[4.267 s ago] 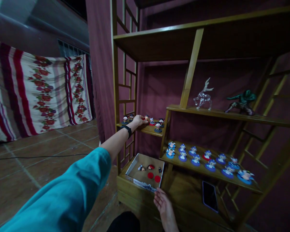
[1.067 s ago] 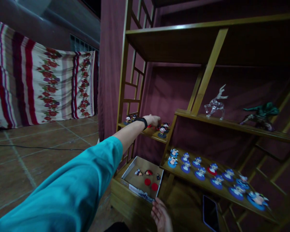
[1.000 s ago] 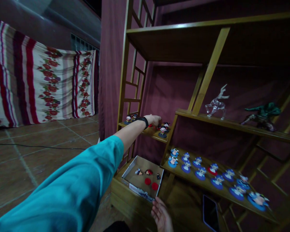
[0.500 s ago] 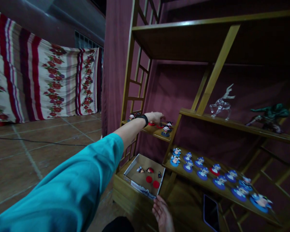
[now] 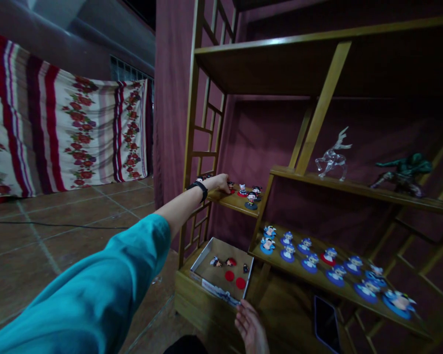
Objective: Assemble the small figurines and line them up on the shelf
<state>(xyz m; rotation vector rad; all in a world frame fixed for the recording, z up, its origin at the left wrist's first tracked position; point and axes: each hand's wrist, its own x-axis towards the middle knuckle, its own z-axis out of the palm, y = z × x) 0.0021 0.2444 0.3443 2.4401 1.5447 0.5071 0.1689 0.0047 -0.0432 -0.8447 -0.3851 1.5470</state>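
Looked like a home, with a wooden display shelf (image 5: pixel 273 69) holding chibi figurines (image 5: pixel 310 263) and a clear deer figurine (image 5: pixel 332 161). Also had a tiled floor (image 5: pixel 74 246), a hung floral blanket (image 5: pixel 66 132) and a maroon curtain (image 5: pixel 172 98).

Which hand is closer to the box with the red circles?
Right. The right hand is at the box's near right corner; the left hand is higher, at the small shelf with figurines.

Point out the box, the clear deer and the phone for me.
Box (image 5: pixel 214 274): head view, on the bare part of its inside floor.
Clear deer (image 5: pixel 333 159): head view, on the middle of its body.
Phone (image 5: pixel 326 322): head view, on the middle of its dark screen.
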